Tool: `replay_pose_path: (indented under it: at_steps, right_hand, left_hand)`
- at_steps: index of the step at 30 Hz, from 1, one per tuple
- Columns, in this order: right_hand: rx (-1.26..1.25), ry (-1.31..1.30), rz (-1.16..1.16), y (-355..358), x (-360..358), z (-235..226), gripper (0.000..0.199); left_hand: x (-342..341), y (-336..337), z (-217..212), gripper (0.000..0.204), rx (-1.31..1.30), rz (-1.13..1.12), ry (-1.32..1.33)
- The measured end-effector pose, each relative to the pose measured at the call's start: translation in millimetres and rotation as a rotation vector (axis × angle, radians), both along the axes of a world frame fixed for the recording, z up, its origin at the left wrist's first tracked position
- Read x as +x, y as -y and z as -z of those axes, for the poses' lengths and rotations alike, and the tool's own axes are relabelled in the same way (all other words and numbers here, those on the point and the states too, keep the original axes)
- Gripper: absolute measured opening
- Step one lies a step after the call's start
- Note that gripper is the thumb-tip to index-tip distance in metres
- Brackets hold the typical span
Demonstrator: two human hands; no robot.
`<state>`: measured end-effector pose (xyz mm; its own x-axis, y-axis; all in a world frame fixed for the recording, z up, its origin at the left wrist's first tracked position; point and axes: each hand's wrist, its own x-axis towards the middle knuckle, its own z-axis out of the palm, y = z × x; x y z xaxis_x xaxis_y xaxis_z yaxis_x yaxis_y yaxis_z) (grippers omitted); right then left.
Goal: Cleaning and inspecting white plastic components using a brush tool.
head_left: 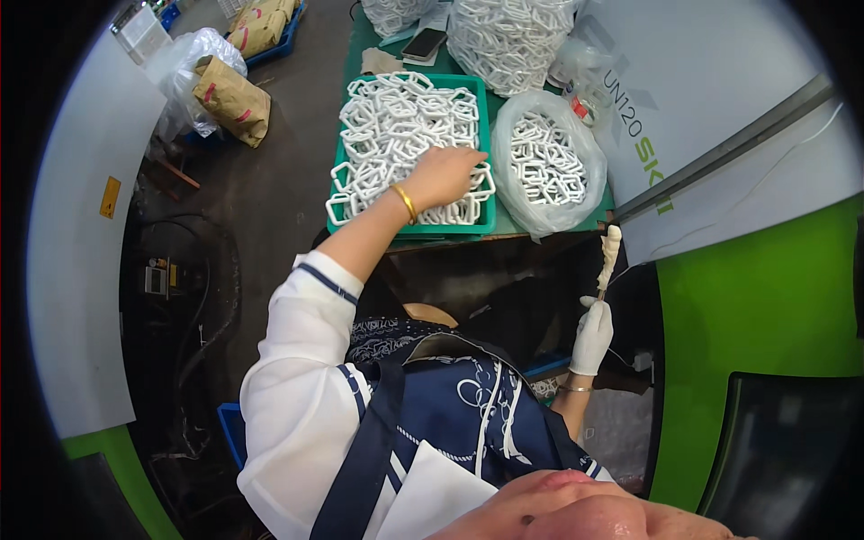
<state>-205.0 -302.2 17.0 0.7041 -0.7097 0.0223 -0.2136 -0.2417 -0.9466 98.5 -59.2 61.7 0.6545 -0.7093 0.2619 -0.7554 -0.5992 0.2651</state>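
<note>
My left hand (pixel 443 178), bare with a gold bangle at the wrist, is over a green tray (pixel 491 214) heaped with white plastic chain links (pixel 396 117). Its fingers curl down at the tray's right side, closed on a white link (pixel 484 183); the fingertips are partly hidden. My right hand (pixel 591 337) wears a white glove and is low on the right, beyond the table's front edge. It grips the lower end of a thin upright stick-like tool (pixel 609 256), whose upper part is covered in cream-coloured material. The tool's exact kind does not show.
Right of the tray stands an open clear bag (pixel 589 193) of white links. A larger filled bag (pixel 513 45) and a phone (pixel 424 44) lie farther back on the green table. A grey and green machine (pixel 765 270) borders the right. Paper sacks (pixel 232 101) stand at far left.
</note>
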Motion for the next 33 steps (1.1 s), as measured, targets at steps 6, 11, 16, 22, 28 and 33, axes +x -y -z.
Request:
replay_pose_path:
  at_steps: [6, 11, 16, 22, 28, 33]
  right_hand:
    - [-0.014, 0.025, -0.042, -41.5, 28.7, -18.6, 0.034]
    - [-0.096, -0.028, -0.058, -57.8, 34.7, -18.0, 0.035]
    - [-0.109, -0.029, -0.044, -81.0, 47.0, -29.9, 0.032]
    - [-0.15, -0.022, -0.05, -107.6, 59.3, -39.3, 0.031]
    - [-0.159, -0.04, 0.015, -124.3, 49.7, -40.9, 0.032]
    - [-0.171, -0.087, 0.046, -124.9, 40.1, -23.0, 0.03]
  left_hand:
    - [34.9, 0.8, -3.1, 0.036, -0.002, 0.062, -0.184]
    - [46.7, 8.2, -26.5, 0.019, 0.148, 0.056, -0.166]
    - [92.8, 8.3, -22.3, 0.021, -0.017, 0.04, -0.068]
    - [140.8, 30.2, -5.2, 0.021, 0.162, -0.079, -0.033]
    - [152.1, 44.5, -6.1, 0.029, 0.156, -0.125, -0.021]
    - [163.3, 34.7, -3.6, 0.024, 0.064, -0.036, -0.022]
